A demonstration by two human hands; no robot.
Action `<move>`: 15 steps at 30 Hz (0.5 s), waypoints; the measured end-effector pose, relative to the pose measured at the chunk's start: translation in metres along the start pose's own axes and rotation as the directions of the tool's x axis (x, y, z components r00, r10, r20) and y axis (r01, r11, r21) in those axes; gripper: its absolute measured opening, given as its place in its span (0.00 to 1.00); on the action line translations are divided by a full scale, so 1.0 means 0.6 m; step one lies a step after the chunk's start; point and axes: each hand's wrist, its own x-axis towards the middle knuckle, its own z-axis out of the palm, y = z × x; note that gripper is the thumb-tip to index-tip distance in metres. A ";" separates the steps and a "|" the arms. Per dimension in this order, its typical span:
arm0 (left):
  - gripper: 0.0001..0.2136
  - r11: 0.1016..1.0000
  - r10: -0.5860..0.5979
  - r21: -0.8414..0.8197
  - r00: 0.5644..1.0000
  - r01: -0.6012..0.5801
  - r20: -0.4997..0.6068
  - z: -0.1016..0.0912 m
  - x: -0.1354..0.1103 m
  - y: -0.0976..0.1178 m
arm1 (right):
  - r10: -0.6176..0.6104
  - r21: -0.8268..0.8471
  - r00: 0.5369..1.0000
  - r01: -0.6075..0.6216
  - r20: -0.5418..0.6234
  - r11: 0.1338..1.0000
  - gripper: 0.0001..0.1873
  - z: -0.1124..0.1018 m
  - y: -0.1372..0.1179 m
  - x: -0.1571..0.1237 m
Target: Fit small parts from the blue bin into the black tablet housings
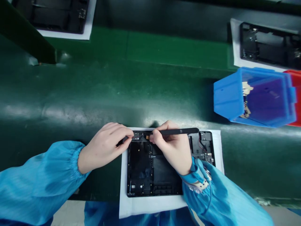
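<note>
A black device housing (141,166) lies flat on a white sheet (136,208) at the bench's front edge. My right hand (176,146) is closed around slim black tweezers (183,131), held nearly level over the housing's top edge. Beside their tip sits a small orange-brown flex piece (147,137); whether the tips grip it is hidden. My left hand (105,147) is closed in a pinch at the housing's top left corner. A dark sliver shows between its thumb and finger, too small to name, near a small metallic part (136,136).
A blue bin (228,97) with small pale parts stands at right, against a red bin (297,97). Two more dark housings, one upper left (58,18) and one upper right (270,47), lie on white sheets. A green post (30,34) rises at left.
</note>
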 end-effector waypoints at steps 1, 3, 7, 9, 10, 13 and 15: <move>0.03 1.000 0.000 0.004 1.000 0.000 0.001 0.000 0.000 0.000 | 0.003 0.005 1.000 -0.003 0.002 1.000 0.07 0.000 -0.001 0.000; 0.03 1.000 0.002 0.013 1.000 -0.002 0.003 0.000 0.000 0.000 | 0.009 0.009 1.000 -0.009 0.003 1.000 0.07 0.001 -0.001 0.000; 0.03 0.999 0.008 0.032 1.000 -0.008 0.005 0.000 0.000 0.000 | 0.013 0.007 1.000 -0.013 0.001 1.000 0.07 0.002 0.000 -0.003; 0.03 0.999 0.007 0.035 1.000 -0.007 0.007 0.000 0.000 -0.001 | 0.019 0.007 1.000 -0.019 0.004 1.000 0.07 0.002 0.001 -0.003; 0.03 0.999 0.006 0.036 1.000 -0.006 0.008 -0.001 0.000 -0.001 | 0.021 0.007 1.000 -0.021 0.005 1.000 0.07 0.002 0.002 -0.003; 0.03 0.999 0.008 0.036 1.000 -0.008 0.012 -0.001 0.000 -0.001 | 0.016 -0.002 1.000 -0.016 0.005 1.000 0.07 0.003 0.003 -0.002; 0.03 0.999 0.022 0.045 0.999 -0.023 0.027 -0.001 0.000 -0.002 | 0.007 -0.014 1.000 -0.007 0.006 1.000 0.07 0.003 0.004 -0.002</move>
